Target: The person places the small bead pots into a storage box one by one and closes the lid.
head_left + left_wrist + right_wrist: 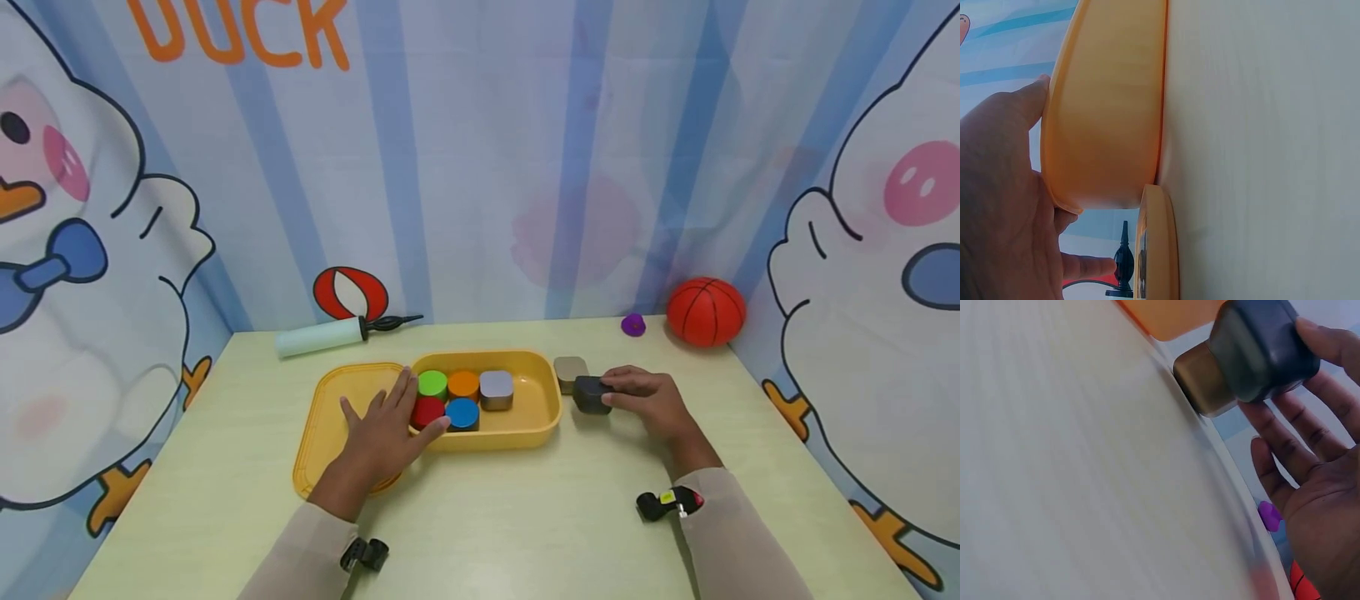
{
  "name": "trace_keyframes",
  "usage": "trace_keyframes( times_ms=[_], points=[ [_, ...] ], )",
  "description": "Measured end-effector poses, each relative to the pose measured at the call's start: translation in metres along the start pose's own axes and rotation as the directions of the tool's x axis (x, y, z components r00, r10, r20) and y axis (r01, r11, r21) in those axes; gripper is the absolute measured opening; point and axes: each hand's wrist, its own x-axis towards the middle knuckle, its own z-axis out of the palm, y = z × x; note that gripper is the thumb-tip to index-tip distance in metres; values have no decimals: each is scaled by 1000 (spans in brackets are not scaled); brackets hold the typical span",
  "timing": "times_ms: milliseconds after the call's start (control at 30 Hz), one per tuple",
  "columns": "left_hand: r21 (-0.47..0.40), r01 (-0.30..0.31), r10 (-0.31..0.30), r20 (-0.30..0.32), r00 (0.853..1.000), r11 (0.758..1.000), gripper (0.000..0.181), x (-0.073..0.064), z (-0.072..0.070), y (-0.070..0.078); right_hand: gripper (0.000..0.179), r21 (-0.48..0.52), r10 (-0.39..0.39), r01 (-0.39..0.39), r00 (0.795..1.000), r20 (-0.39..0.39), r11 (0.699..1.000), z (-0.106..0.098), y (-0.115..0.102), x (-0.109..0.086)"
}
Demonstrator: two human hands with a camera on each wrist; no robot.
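My right hand point(651, 408) pinches a black rounded-square block point(590, 395) between thumb and fingertips, close to the right end of the yellow box point(525, 440). In the right wrist view the black block overlaps a brownish rounded-square block point(1202, 381) that stands on the table. My left hand point(386, 437) rests on the box's left end, fingers spread, with the thumb point(1034, 103) touching the rim. Inside the box sit round pieces with green point(432, 383), orange point(463, 385), red point(428, 412) and blue point(462, 413) tops, plus a lavender-topped rounded-square block point(497, 389).
The yellow lid point(318, 442) lies flat left of the box, partly beneath the left hand. Behind are a pale green hand pump point(322, 336) with a black nozzle, a small purple object point(633, 325) and a red basketball point(706, 312). A duck-print curtain point(480, 167) surrounds the table.
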Motion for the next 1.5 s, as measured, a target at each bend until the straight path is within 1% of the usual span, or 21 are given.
trace_keyframes(
  times_ms=[133, 267, 367, 533, 667, 800, 900, 1033, 1100, 1233, 1300, 1500],
  points=[
    [-15, -2, 2, 0, 1000, 1000, 103, -2, 3, 0, 34, 63, -17, 20, 999, -37, 998, -1, -4, -3],
    [-16, -4, 4, -1, 1000, 1000, 104, -2, 4, 0, 34, 94, -36, 41, 998, -56, 995, 2, -15, -2],
    [-12, -9, 9, -7, 1000, 1000, 104, -1, 5, -1, 30, 130, -74, 83, 995, -71, 988, 7, -24, 0],
    [-6, -7, 7, -8, 1000, 1000, 104, 0, 4, -1, 27, 187, -141, 157, 985, -94, 970, 22, -39, 2],
    [-14, -4, 4, -5, 1000, 1000, 103, 1, 1, -1, 26, 180, -178, 197, 977, -117, 964, 37, -48, 4],
    [-13, -2, 2, 3, 1000, 1000, 103, 1, 0, -1, 26, 137, -178, 197, 975, -135, 971, 50, -54, 5],
    [-11, -3, 3, 4, 1000, 1000, 103, 2, 0, -2, 27, 102, -191, 203, 975, -111, 974, 60, -57, 5],
    [-8, -3, 3, 1, 1000, 1000, 103, 2, 1, -2, 28, 82, -252, 257, 966, -59, 963, 71, -62, 4],
    [-8, -4, 4, 0, 1000, 1000, 103, 2, 1, -3, 28, 69, -265, 268, 963, -42, 961, 75, -64, 4],
    [-10, -5, 5, 0, 1000, 1000, 103, 3, 1, -2, 28, 30, -234, 234, 972, -21, 972, 83, -66, 3],
    [-9, -6, 6, 0, 1000, 1000, 103, 2, 1, -2, 27, 38, -224, 224, 975, -6, 974, 86, -67, 2],
    [-7, -3, 3, -2, 1000, 1000, 103, 2, 1, -2, 26, 88, -231, 229, 973, 21, 970, 94, -68, 3]
  ],
)
